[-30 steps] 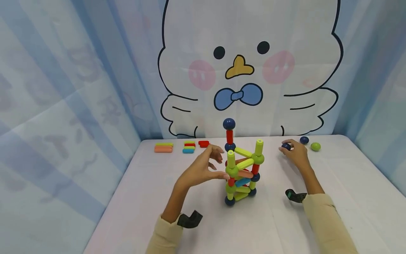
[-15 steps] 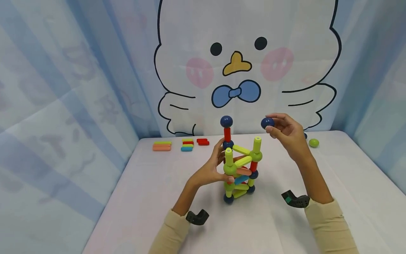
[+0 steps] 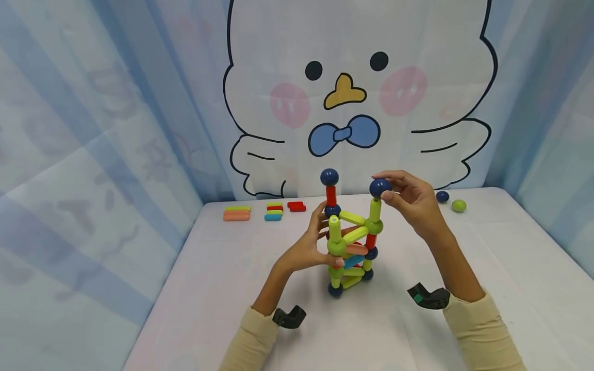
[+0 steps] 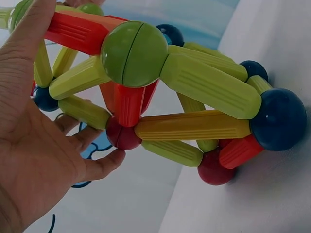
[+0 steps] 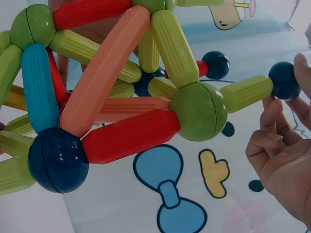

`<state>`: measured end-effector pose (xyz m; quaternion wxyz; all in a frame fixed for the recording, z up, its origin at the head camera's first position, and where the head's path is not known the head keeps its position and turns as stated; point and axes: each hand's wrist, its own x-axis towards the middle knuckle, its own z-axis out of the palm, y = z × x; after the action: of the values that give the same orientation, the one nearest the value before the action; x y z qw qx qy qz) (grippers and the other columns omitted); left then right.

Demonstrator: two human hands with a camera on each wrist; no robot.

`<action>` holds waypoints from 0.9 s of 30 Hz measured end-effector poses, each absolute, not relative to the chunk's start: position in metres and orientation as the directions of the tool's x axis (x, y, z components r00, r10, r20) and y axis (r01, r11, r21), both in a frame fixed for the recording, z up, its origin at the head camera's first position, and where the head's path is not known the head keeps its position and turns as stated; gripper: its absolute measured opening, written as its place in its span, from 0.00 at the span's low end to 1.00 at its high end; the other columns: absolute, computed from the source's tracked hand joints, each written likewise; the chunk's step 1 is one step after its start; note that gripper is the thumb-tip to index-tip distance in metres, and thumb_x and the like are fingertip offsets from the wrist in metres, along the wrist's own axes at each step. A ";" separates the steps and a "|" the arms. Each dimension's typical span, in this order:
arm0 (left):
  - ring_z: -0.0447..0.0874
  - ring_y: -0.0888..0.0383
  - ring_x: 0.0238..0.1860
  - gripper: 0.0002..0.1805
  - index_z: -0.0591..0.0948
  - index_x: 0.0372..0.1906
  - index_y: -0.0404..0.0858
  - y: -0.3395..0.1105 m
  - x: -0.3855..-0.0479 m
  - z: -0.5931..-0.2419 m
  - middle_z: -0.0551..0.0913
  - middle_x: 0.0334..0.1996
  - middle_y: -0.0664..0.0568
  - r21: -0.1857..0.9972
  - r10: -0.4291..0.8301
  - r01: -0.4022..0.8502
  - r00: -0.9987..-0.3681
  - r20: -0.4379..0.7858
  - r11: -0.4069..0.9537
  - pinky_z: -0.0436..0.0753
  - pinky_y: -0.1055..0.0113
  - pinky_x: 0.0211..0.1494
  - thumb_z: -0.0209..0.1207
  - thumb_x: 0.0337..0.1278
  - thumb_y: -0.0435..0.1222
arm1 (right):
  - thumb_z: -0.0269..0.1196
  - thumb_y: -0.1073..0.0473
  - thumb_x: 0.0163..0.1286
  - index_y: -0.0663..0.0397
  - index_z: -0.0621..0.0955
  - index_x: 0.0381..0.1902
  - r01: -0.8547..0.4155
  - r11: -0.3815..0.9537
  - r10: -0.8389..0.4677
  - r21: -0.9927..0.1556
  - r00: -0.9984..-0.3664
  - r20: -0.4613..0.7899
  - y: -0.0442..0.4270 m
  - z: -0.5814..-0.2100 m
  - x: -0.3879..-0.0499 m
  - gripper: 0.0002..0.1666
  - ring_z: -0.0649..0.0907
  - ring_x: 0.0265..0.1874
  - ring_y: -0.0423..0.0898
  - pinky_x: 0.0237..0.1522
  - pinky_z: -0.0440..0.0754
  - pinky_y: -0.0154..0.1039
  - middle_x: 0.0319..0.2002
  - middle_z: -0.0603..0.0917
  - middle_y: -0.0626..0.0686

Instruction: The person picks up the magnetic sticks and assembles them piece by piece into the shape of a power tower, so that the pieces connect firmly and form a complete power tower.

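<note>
A tower of magnetic rods and balls [image 3: 336, 247] stands upright on the table, in green, red, yellow, orange and blue. My left hand [image 3: 301, 253] holds its left side, thumb in front and fingers behind; in the left wrist view, fingertips touch a dark red ball [image 4: 124, 138]. Between thumb and fingers of my right hand [image 3: 414, 208] is a dark blue ball [image 3: 380, 187], which touches the top of an upright yellow-green rod [image 5: 247, 94]. Another dark blue ball [image 3: 329, 176] tops the red rod at the tower's back. The front-left yellow-green rod [image 3: 334, 228] has a bare top end.
A loose dark blue ball [image 3: 442, 197] and a green ball [image 3: 459, 206] lie at the back right of the white table [image 3: 362, 335]. Along its back left are orange rods [image 3: 236, 217], a small mixed-colour group [image 3: 274, 208] and red rods [image 3: 296, 206]. A printed curtain hangs behind.
My right hand has picked up the dark blue ball from the table and carried it left onto the right-hand rod. My left hand has moved in to hold the tower.
</note>
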<state>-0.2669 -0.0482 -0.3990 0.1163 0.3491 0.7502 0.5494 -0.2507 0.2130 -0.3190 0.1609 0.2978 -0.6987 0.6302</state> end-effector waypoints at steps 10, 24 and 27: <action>0.53 0.44 0.76 0.67 0.31 0.75 0.62 -0.052 -0.270 -0.402 0.49 0.75 0.42 0.901 0.681 0.409 -0.701 0.211 0.142 0.59 0.41 0.74 0.71 0.43 0.57 | 0.61 0.69 0.69 0.69 0.77 0.55 -0.652 0.047 -0.224 -0.757 -0.745 0.628 0.207 -0.325 -0.251 0.18 0.82 0.42 0.41 0.48 0.82 0.28 0.46 0.82 0.50; 0.60 0.47 0.71 0.68 0.31 0.74 0.61 -0.044 -0.263 -0.400 0.57 0.70 0.44 0.895 0.608 0.392 -0.770 0.192 0.213 0.68 0.45 0.70 0.74 0.41 0.54 | 0.54 0.63 0.75 0.69 0.79 0.50 -0.598 0.157 0.027 -0.786 -0.793 0.609 0.239 -0.352 -0.274 0.14 0.76 0.27 0.40 0.39 0.80 0.23 0.34 0.82 0.48; 0.62 0.51 0.69 0.69 0.31 0.74 0.62 -0.037 -0.258 -0.400 0.60 0.67 0.46 0.894 0.567 0.379 -0.802 0.187 0.241 0.73 0.47 0.67 0.75 0.43 0.48 | 0.58 0.59 0.73 0.67 0.81 0.47 -0.526 0.142 0.222 -0.839 -0.809 0.545 0.260 -0.370 -0.292 0.15 0.76 0.24 0.40 0.31 0.79 0.23 0.33 0.84 0.47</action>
<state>-0.2580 -0.0372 -0.4000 0.0877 0.3022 0.7827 0.5370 -0.2922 0.2595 -0.3701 0.2895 0.1089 -0.6979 0.6460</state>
